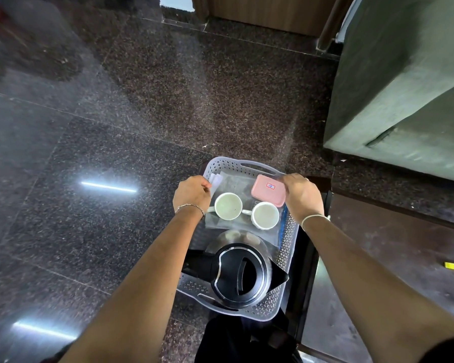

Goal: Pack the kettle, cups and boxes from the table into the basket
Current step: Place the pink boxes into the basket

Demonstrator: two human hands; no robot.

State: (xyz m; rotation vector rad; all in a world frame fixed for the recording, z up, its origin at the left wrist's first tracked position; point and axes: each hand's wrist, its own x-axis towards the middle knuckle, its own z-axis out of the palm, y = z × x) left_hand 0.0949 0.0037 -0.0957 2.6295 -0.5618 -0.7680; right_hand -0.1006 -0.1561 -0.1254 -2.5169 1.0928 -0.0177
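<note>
Dark speckled polished stone floor (89, 113) fills most of the view, with bright strips of light reflected in it. At the upper right stands a large grey-green upholstered block (404, 87), and brown wooden furniture (260, 11) runs along the top edge.

Low in the middle sits a pale grey perforated plastic basket (288, 231), long and rectangular with a slotted handle at each end. Whether it rests on anything or hangs from the hands cannot be told.

A black-lidded steel electric kettle (241, 273) fills the basket's near end, its spout pointing to the right wall and its black handle to the left wall. Beyond it, across the middle, two white ceramic cups stand upright side by side. The left cup (228, 206) and the right cup (264, 215) lie on a clear plastic sheet (236, 184).

A flat pink rectangular box with a small label (268, 191) lies in the far right corner, and white folded papers (216, 179) in the far left corner.

The left hand (192, 192) grips the basket's left rim near the far corner, fingers curled over the edge. The right hand (303, 196) grips the right rim opposite, fingers curled down beside the pink box.
</note>
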